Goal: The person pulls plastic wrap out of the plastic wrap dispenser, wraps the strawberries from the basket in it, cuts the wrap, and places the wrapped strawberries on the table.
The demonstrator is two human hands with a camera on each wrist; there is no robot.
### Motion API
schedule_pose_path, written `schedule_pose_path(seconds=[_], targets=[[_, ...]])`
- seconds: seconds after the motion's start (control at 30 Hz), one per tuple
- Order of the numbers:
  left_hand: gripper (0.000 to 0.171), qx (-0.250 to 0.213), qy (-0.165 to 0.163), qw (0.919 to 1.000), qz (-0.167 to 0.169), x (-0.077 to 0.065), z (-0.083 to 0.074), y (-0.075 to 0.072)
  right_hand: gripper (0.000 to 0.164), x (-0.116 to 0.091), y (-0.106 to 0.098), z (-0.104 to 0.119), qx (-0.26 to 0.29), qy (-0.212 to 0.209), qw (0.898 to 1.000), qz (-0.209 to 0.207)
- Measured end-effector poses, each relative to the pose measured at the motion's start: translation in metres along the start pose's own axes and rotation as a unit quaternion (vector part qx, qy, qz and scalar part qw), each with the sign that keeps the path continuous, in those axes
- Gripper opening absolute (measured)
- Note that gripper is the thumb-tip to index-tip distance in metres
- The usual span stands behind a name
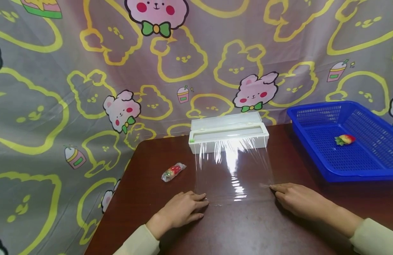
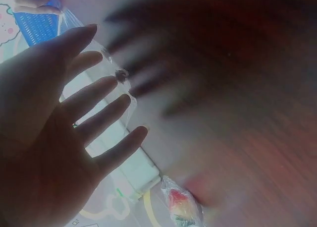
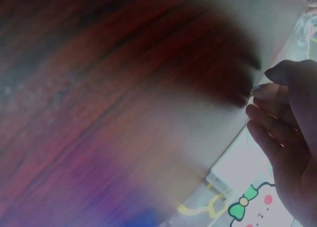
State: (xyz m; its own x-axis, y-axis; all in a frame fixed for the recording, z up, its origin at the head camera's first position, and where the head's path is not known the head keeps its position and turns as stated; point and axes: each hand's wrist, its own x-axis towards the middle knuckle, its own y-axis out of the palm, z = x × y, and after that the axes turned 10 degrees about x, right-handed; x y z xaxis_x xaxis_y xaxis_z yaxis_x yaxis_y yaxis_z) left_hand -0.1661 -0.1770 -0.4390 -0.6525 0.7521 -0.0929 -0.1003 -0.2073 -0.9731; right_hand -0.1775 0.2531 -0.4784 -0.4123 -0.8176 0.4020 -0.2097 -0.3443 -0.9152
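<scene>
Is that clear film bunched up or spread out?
Spread out: the clear film extends as a broad sheet from the white box toward the left hand and right hand.

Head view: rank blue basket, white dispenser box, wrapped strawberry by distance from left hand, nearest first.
1. Wrapped strawberry: just beyond the left hand.
2. White dispenser box: farther back, to the right.
3. Blue basket: far right.
</scene>
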Motion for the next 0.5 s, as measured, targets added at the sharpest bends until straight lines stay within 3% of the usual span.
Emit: schedule_pose_path(seconds=[0.2, 0.5], targets=[[0.046, -0.016, -0.006, 0.9998, -0.001, -0.0016, 0.0001, 0.0018, 0.011, -0.0012, -0.0001, -0.0003, 0.003, 0.002, 1.0, -0.018], [0.029, -0.035, -0.014, 0.9971, -0.067, 0.0012, -0.0001, 0.0058, 0.016, 0.0062, -0.0036, -0.0035, 0.019, 0.01, 1.0, -0.021]])
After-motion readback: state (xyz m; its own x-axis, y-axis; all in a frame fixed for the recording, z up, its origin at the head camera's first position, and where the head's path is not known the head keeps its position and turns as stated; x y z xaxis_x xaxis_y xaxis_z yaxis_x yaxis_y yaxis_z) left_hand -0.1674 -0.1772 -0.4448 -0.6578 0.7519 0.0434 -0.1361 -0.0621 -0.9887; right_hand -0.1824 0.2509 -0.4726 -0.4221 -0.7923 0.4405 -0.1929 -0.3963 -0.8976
